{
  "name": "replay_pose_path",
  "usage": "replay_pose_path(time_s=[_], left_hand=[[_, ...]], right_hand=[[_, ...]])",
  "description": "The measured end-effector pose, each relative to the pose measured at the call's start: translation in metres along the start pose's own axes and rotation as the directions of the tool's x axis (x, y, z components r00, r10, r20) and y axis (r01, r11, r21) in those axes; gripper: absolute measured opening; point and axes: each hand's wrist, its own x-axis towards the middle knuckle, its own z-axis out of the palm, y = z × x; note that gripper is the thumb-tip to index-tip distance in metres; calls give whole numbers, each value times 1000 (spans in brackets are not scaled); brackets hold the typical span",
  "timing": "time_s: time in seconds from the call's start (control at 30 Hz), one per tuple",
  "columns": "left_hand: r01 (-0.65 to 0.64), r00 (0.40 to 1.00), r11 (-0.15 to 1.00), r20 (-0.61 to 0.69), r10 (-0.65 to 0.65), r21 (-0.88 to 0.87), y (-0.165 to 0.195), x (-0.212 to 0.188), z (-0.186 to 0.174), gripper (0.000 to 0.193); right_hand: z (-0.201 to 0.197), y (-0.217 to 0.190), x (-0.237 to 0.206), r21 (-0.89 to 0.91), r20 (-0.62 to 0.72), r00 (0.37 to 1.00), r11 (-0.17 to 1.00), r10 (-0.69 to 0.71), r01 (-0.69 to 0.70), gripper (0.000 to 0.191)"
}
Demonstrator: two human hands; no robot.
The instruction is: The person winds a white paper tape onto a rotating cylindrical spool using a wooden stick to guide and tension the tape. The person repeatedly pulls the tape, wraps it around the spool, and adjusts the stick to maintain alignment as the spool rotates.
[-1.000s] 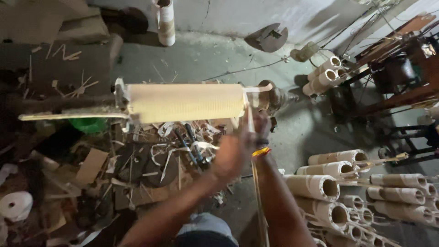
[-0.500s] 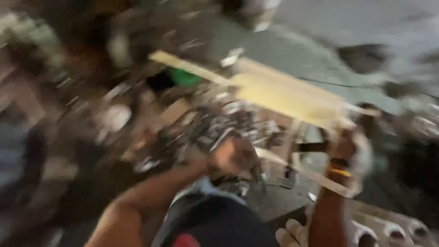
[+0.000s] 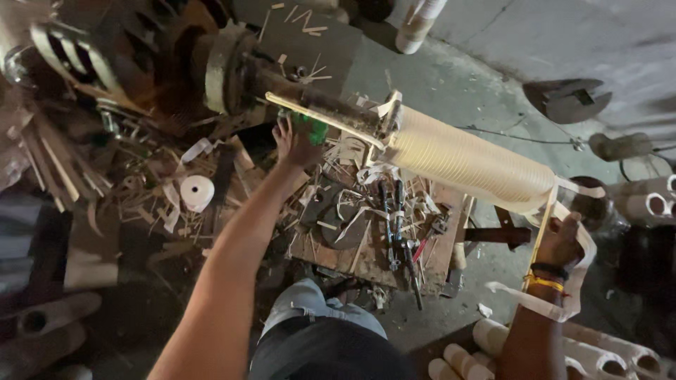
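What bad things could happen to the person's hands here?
The left hand reaches in right beside the dark shaft and big wheel of the machine; if those turn, fingers might get caught. The right hand holds a paper strip that loops round the wrist and leads to the cream tube, so a pull could possibly drag it in. Loose tools lie close below, easy to knock.

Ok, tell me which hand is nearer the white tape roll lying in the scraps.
Left. The left hand reaches toward the green object under the machine shaft, to the upper right of the white tape roll. The right hand is far off, holding a paper strip at the tube's end.
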Motion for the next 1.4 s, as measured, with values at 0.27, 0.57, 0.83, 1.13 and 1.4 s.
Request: replay_pose_path(time_s=[0.27, 0.57, 0.83, 1.13, 1.4], left_hand=[[245, 970, 898, 79, -232, -366, 10, 33, 2, 58], [341, 907, -162, 369, -204, -926, -21, 23, 13, 46], [311, 943, -331, 247, 222, -891, 71, -98, 7, 79], [-148, 873, 276, 6, 487, -950, 353, -186, 0, 50], [-586, 705, 488, -109, 701, -647, 486, -143, 120, 51]], right_hand=[[-7, -7, 5, 370, -4, 1000, 929, -13, 14, 62], [-4, -2, 9, 276, 9, 998, 959, 57, -57, 57], [-13, 28, 19, 340, -37, 999, 940, 2, 11, 47], [-52, 5, 32, 443, 111, 977, 871, 180, -211, 42], [-68, 26, 36, 322, 125, 991, 942, 55, -93, 49]])
